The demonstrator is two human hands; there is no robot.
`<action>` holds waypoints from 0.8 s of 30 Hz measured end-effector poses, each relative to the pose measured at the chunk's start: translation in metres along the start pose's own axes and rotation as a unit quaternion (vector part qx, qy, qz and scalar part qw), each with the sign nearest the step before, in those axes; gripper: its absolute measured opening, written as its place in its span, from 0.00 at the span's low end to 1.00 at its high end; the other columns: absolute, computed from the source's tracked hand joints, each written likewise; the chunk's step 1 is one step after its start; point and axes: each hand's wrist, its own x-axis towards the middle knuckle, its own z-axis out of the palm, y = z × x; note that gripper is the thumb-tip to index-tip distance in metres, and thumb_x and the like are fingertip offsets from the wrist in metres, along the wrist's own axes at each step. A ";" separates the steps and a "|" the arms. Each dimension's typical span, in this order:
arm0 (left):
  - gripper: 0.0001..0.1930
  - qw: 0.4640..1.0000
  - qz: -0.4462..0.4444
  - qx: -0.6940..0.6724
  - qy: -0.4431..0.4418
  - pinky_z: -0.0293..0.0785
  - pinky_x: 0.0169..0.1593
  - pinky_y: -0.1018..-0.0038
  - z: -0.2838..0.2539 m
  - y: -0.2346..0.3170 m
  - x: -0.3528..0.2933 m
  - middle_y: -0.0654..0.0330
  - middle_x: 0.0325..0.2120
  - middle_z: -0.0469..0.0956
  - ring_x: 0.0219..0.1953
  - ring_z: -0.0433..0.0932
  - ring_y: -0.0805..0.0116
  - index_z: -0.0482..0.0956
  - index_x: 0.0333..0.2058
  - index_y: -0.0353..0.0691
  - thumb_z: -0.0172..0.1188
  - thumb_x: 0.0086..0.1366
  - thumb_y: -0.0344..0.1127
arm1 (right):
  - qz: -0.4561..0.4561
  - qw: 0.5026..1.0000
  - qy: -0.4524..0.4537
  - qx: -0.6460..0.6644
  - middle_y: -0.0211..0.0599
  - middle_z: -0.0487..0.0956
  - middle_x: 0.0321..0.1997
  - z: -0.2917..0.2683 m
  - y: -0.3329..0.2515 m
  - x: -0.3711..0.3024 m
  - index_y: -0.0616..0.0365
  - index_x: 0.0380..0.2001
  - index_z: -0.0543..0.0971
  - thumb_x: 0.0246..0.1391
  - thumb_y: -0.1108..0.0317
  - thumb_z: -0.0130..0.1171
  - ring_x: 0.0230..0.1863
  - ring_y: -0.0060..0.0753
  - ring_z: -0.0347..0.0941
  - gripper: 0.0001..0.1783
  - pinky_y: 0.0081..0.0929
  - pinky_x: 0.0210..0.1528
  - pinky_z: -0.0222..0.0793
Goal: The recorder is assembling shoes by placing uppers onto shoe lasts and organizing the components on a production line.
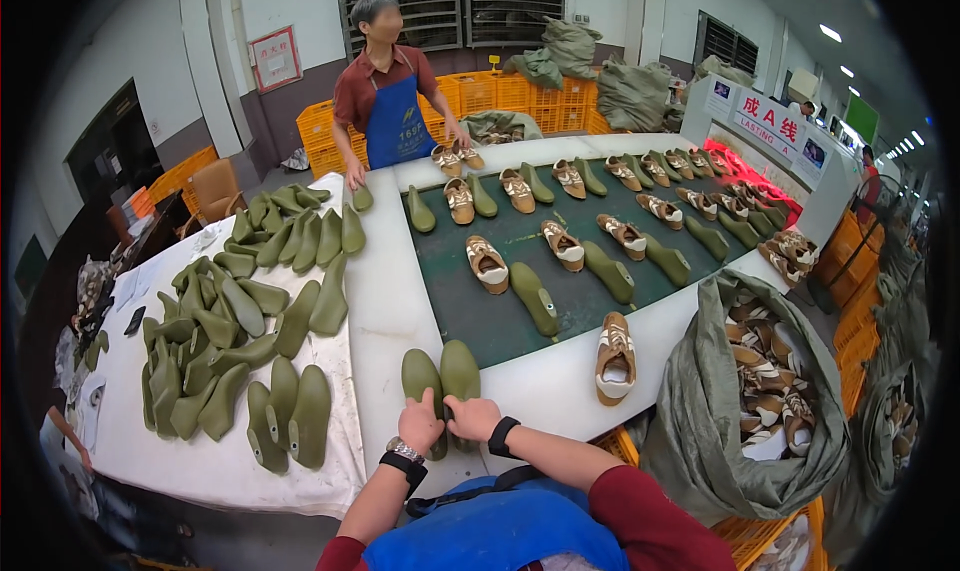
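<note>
Two green shoe lasts stand side by side at the white table's near edge, toes pointing away from me. My left hand [420,427] is closed on the heel end of the left shoe last [421,373]. The right shoe last [460,369] has my right hand [473,419] closed around its heel end. My palms hide part of both heels. To the left, a pile of green lasts [238,306] covers a white-sheeted table [330,381]. A single brown-and-white shoe [615,359] sits to the right of my hands.
Ahead lies a dark green conveyor belt [450,316] bearing rows of shoes and lasts. A large grey-green sack [690,411] of shoes stands at right. Across the table a co-worker [395,96] in a blue apron touches a last and shoes. Orange crates [560,101] line the back.
</note>
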 end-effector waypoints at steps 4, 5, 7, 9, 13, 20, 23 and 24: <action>0.37 1.000 0.010 -0.004 -0.021 0.74 0.40 0.59 0.013 -0.012 0.010 0.36 0.33 0.74 0.35 0.75 0.42 0.58 0.55 0.36 0.61 0.46 0.42 | -0.011 1.000 -0.016 0.015 0.45 0.78 0.25 -0.002 0.006 0.002 0.49 0.43 0.68 0.46 0.56 0.52 0.28 0.50 0.76 0.20 0.46 0.30 0.70; 0.37 0.996 -0.019 -0.056 -0.066 0.73 0.40 0.58 0.010 -0.011 0.009 0.37 0.32 0.74 0.35 0.75 0.42 0.58 0.55 0.35 0.60 0.46 0.43 | -0.007 1.000 -0.027 0.014 0.45 0.78 0.24 -0.001 0.011 0.001 0.48 0.43 0.69 0.46 0.55 0.52 0.28 0.50 0.76 0.20 0.45 0.30 0.70; 0.36 0.990 -0.043 -0.092 -0.098 0.73 0.38 0.58 0.001 -0.004 0.005 0.40 0.29 0.77 0.34 0.77 0.44 0.59 0.54 0.33 0.59 0.48 0.45 | -0.012 0.999 -0.044 0.012 0.45 0.78 0.24 -0.006 0.011 -0.002 0.47 0.43 0.69 0.46 0.55 0.52 0.27 0.49 0.76 0.20 0.44 0.29 0.70; 0.36 0.994 -0.030 -0.077 -0.070 0.74 0.38 0.58 0.004 0.005 0.003 0.40 0.28 0.77 0.33 0.77 0.44 0.59 0.54 0.33 0.59 0.48 0.45 | -0.019 0.999 -0.051 0.002 0.45 0.78 0.24 -0.007 0.011 -0.001 0.46 0.43 0.69 0.46 0.54 0.52 0.27 0.49 0.76 0.20 0.44 0.29 0.70; 0.35 0.996 -0.025 -0.082 -0.037 0.74 0.36 0.59 0.002 0.014 0.002 0.40 0.26 0.76 0.31 0.77 0.44 0.59 0.53 0.32 0.58 0.51 0.48 | -0.030 0.998 -0.060 -0.002 0.45 0.78 0.24 -0.013 0.017 -0.001 0.46 0.43 0.68 0.46 0.54 0.52 0.27 0.49 0.76 0.20 0.44 0.29 0.70; 0.40 0.993 -0.078 -0.084 0.000 0.70 0.43 0.57 -0.019 -0.074 -0.023 0.43 0.35 0.75 0.39 0.74 0.46 0.57 0.58 0.40 0.60 0.52 0.54 | -0.041 0.993 -0.106 0.020 0.47 0.78 0.24 -0.010 0.017 0.003 0.46 0.45 0.68 0.45 0.54 0.52 0.27 0.52 0.75 0.22 0.45 0.29 0.70; 0.39 0.977 -0.113 0.106 0.149 0.68 0.47 0.59 -0.048 -0.141 -0.034 0.47 0.43 0.70 0.48 0.66 0.49 0.59 0.56 0.38 0.65 0.48 0.46 | -0.019 0.996 -0.087 0.013 0.48 0.77 0.24 -0.012 0.026 0.005 0.45 0.45 0.68 0.45 0.54 0.52 0.28 0.53 0.75 0.22 0.45 0.29 0.70; 0.37 0.967 -0.148 0.113 0.174 0.67 0.49 0.59 -0.066 -0.152 -0.040 0.48 0.44 0.68 0.49 0.66 0.50 0.60 0.55 0.38 0.65 0.48 0.45 | -0.011 0.996 -0.089 0.008 0.48 0.77 0.24 -0.018 0.024 0.006 0.44 0.45 0.68 0.45 0.53 0.52 0.28 0.53 0.75 0.22 0.45 0.30 0.70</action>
